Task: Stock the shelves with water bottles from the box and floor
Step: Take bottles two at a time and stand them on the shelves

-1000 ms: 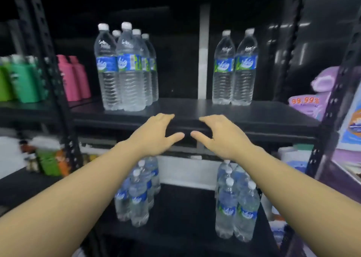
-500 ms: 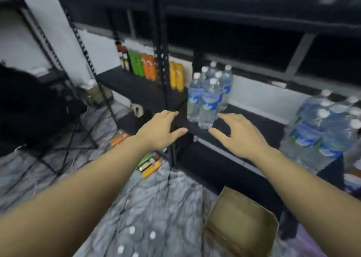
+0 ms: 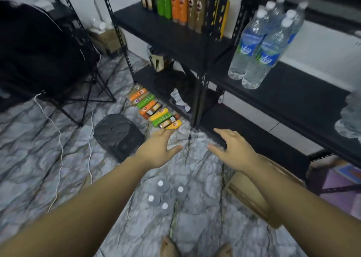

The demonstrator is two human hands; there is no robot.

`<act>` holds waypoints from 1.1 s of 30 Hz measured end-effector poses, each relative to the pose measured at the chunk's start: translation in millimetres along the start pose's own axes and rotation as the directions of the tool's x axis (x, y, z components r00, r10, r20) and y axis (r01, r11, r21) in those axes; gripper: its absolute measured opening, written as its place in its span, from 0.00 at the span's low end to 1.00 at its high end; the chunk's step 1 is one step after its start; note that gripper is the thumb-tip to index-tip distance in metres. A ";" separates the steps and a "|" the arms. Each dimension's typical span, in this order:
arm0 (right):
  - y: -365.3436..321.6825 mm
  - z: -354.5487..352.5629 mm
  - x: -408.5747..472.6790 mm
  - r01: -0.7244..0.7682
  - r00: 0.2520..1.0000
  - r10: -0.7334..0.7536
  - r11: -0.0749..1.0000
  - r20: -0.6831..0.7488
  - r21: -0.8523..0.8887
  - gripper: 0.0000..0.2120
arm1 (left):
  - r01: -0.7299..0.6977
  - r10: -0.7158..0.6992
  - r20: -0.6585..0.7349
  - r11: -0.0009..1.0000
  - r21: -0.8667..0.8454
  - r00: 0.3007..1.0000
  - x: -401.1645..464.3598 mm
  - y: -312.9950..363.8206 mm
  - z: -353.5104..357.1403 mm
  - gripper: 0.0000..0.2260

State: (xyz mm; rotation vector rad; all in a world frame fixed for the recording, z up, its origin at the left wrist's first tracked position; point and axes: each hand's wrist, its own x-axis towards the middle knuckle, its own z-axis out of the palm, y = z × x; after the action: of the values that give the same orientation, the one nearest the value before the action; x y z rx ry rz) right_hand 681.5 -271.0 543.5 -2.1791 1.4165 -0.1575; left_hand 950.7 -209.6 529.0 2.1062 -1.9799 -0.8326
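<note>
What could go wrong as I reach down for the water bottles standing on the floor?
1. The four floor bottles stand close together; both hands, left hand and right hand, are empty and open, so grabbing one may topple its neighbours.
2. Bare toes sit just behind them, so a dropped bottle could land on a foot.
3. The cardboard box lies beside the right forearm and could be bumped.

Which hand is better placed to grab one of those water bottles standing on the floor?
Probably the left hand. It hovers open almost directly above the four bottles on the floor, whose white caps show just below it. The right hand, also open, sits further over, above the cardboard box.
</note>
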 end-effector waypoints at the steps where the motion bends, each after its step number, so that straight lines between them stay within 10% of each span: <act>1: -1.6 15.8 1.8 -0.009 1.000 0.009 1.000 0.018 0.028 0.36 | 0.009 -0.009 0.019 1.000 -0.014 1.000 -2.3 -13.6 9.3 0.36; 12: 51.0 223.2 27.1 -0.145 0.943 0.082 0.974 0.323 0.174 0.48 | 0.241 -0.213 0.184 0.959 -0.148 0.960 0.3 -155.0 174.5 0.37; 21: 131.4 418.4 63.1 -0.214 0.883 0.115 0.962 0.455 0.173 0.34 | 0.333 -0.297 0.209 0.929 -0.164 0.932 51.3 -254.1 321.2 0.35; 33: 171.5 522.4 89.2 -0.144 0.956 0.090 0.973 0.279 0.182 0.19 | 0.300 -0.291 0.076 0.941 -0.155 0.954 95.4 -297.6 417.9 0.19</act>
State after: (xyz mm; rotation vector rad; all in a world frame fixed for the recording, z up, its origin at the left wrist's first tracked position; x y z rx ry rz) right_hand 775.8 -210.2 -2.1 -1.8670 1.3104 0.0381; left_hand 1013.6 -149.7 14.4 2.3360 -1.5722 -1.0700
